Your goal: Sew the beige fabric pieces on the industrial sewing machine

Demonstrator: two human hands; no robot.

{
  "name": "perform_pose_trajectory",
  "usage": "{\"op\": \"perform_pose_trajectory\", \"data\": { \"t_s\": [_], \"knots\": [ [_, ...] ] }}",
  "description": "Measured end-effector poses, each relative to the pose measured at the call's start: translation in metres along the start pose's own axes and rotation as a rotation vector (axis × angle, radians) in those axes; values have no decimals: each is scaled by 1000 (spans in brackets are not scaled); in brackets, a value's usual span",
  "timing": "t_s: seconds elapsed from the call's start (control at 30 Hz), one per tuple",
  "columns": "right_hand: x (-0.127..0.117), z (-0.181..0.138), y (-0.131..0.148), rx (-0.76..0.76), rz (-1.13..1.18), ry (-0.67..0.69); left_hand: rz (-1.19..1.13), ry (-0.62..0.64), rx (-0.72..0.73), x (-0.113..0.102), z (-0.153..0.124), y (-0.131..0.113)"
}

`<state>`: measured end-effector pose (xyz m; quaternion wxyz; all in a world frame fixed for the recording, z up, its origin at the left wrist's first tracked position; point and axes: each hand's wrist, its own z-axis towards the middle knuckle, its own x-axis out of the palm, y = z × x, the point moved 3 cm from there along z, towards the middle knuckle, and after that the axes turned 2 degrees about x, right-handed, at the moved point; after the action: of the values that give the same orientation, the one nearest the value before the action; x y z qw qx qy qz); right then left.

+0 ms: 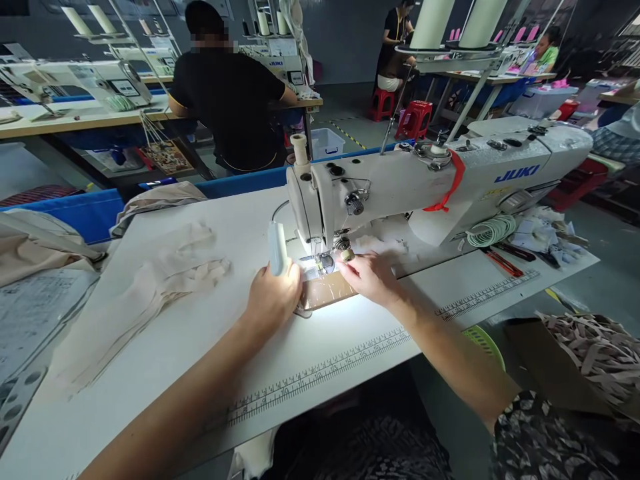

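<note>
While left hand and right hand flank a brown plate, their fingers' grasp is unclear.

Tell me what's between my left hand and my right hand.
In the head view, the presser foot and brown plate lie between the left hand and right hand.

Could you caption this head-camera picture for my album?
Left hand at a white lamp, right hand at a knob on the sewing machine, pale cloth lying to the left.
</note>
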<state>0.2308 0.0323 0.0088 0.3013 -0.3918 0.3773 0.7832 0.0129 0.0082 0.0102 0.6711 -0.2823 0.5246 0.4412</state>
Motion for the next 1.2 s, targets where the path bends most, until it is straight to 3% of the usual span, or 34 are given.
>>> {"op": "perform_pose_trajectory", "data": {
  "t_s": [0.13, 0.3, 0.4, 0.5, 0.67, 0.77, 0.93, 1.07, 1.2],
  "knots": [
    [5, -4, 25, -28, 89, 142, -171, 165, -241, -11, -2, 17],
    [10, -7, 50, 60, 49, 215, -787, 267, -368, -30, -13, 23],
    [15, -2, 59, 149, 72, 205, -1028, 250, -412, -42, -26, 16],
    [21, 4, 62, 229, 124, 176, -1081, 203, -445, -50, -38, 10],
    [21, 3, 55, 170, 382, 191, -1171, 159, -721, -45, -64, 31],
    [19, -2, 48, 74, 395, 174, -963, 264, -720, -38, -80, 51],
    [25, -5, 46, -108, 75, 101, -234, 276, -522, -45, -95, 81],
    [26, -8, 43, -98, 4, 55, 62, 112, -452, -54, -96, 108],
    [25, -12, 36, -80, 3, 26, 106, -38, -430, -58, -88, 141]
  ]
}}
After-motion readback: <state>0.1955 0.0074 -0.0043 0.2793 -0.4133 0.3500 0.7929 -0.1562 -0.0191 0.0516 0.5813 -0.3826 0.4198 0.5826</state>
